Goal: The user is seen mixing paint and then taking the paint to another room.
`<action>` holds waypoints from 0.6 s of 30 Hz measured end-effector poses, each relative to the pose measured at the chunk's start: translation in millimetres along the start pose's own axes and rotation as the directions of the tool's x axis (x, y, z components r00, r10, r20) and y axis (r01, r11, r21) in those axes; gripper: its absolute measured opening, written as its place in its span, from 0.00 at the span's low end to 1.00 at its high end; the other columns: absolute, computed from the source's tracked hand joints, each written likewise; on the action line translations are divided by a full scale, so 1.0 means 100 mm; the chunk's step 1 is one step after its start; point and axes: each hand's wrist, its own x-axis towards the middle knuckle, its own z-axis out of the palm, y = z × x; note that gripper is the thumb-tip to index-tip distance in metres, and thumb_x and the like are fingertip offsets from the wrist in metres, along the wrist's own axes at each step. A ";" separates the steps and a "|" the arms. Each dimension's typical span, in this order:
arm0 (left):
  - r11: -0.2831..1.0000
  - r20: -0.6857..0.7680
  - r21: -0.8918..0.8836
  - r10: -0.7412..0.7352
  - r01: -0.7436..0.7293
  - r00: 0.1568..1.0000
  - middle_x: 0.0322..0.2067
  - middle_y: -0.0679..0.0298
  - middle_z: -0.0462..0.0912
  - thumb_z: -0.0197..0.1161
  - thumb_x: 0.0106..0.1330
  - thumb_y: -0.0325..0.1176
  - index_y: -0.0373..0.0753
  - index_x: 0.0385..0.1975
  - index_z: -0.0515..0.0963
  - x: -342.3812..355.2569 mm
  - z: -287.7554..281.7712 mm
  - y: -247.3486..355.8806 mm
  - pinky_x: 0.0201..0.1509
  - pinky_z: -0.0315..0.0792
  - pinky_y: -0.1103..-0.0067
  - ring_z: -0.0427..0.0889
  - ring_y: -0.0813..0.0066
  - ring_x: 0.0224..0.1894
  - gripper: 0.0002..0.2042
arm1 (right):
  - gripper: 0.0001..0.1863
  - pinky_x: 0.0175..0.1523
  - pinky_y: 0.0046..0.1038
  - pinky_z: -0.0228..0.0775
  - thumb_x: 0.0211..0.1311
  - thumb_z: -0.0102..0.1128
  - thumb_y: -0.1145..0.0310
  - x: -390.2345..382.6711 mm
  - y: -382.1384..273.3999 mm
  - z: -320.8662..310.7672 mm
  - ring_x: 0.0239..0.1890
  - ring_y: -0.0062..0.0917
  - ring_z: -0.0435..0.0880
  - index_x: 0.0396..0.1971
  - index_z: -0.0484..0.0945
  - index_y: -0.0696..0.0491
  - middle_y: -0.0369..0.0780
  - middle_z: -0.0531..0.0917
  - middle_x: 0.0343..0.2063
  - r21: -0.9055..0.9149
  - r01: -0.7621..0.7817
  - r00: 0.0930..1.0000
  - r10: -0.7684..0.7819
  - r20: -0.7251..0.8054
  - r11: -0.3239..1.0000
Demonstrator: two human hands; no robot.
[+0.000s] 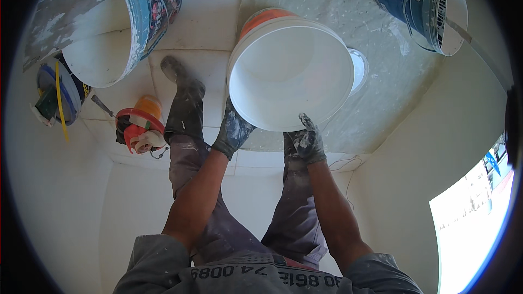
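- Two hands work here, both in dark, plaster-smudged gloves; together they steady one big bucket (291,79), white inside and orange outside, tipped so its mouth faces the wearer.
- The left hand (234,132) grips the lower left rim, its fingers mostly hidden from me behind the wall; the right hand (309,142) is partly curled at the lower right rim, one digit up over the lip.
- I count two more large buckets: a blue one (143,16) at far left and another (422,8) at far right, one long pole (482,57) leaning from its mouth.
- One small orange pail (150,106) holds red and white bits; near it are one dark-handled tool (102,105) and one blue-rimmed container (71,95).
- One white disc (358,71) shows just beside the held bucket.
- Underneath, a grey, spattered sheet (392,98) covers part of the pale tiled floor (190,8).
- Pale walls stand around; one bright opening (468,234) lies to the right.
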 end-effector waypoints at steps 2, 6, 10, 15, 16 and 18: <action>0.998 -0.032 -0.061 -0.034 0.032 0.999 0.70 0.59 0.67 0.45 0.79 0.56 0.45 0.72 0.62 -0.04 0.03 0.04 0.74 0.64 0.56 0.68 0.58 0.71 0.29 | 0.30 0.65 0.35 0.73 0.58 0.71 0.77 -0.03 -0.05 0.10 0.59 0.39 0.81 0.62 0.74 0.57 0.50 0.80 0.56 -0.246 0.175 0.983 -0.182 -0.008 0.954; 1.000 -0.098 -0.025 -0.017 0.014 0.995 0.70 0.59 0.67 0.46 0.79 0.56 0.45 0.72 0.62 -0.08 0.04 0.09 0.74 0.64 0.56 0.68 0.58 0.71 0.29 | 0.34 0.71 0.35 0.67 0.69 0.61 0.68 0.07 -0.37 0.50 0.67 0.34 0.72 0.72 0.59 0.56 0.49 0.72 0.64 0.526 0.028 0.966 0.113 -0.234 0.850; 1.000 -0.083 -0.021 -0.008 0.007 0.997 0.69 0.57 0.69 0.47 0.79 0.55 0.43 0.71 0.64 -0.06 0.07 0.05 0.74 0.65 0.56 0.70 0.56 0.70 0.28 | 0.33 0.75 0.35 0.60 0.80 0.44 0.52 0.33 -0.05 0.61 0.72 0.32 0.65 0.75 0.55 0.55 0.44 0.66 0.70 0.886 0.134 0.904 0.312 -0.293 0.444; 0.999 -0.091 -0.013 -0.041 0.040 0.995 0.69 0.58 0.68 0.47 0.78 0.58 0.44 0.72 0.63 -0.12 -0.06 0.12 0.74 0.64 0.57 0.68 0.58 0.70 0.31 | 0.30 0.76 0.35 0.57 0.82 0.39 0.52 0.42 0.32 0.77 0.71 0.31 0.66 0.74 0.57 0.55 0.43 0.65 0.71 0.713 0.125 0.854 0.291 -0.431 0.689; 1.000 -0.099 -0.007 -0.026 0.025 0.995 0.69 0.58 0.68 0.47 0.78 0.58 0.44 0.71 0.63 -0.18 -0.08 0.20 0.74 0.64 0.56 0.68 0.57 0.70 0.31 | 0.29 0.76 0.36 0.57 0.82 0.38 0.55 0.44 0.12 0.88 0.71 0.32 0.66 0.74 0.57 0.57 0.44 0.64 0.71 0.954 0.146 0.875 0.415 -0.248 0.264; 0.997 -0.051 -0.032 -0.075 0.073 0.996 0.69 0.57 0.68 0.47 0.78 0.58 0.44 0.71 0.63 -0.02 0.03 0.01 0.75 0.63 0.55 0.68 0.56 0.70 0.31 | 0.29 0.75 0.38 0.59 0.81 0.40 0.50 0.48 0.59 0.54 0.68 0.33 0.68 0.72 0.61 0.52 0.41 0.69 0.69 0.880 0.163 0.851 0.388 -0.355 0.446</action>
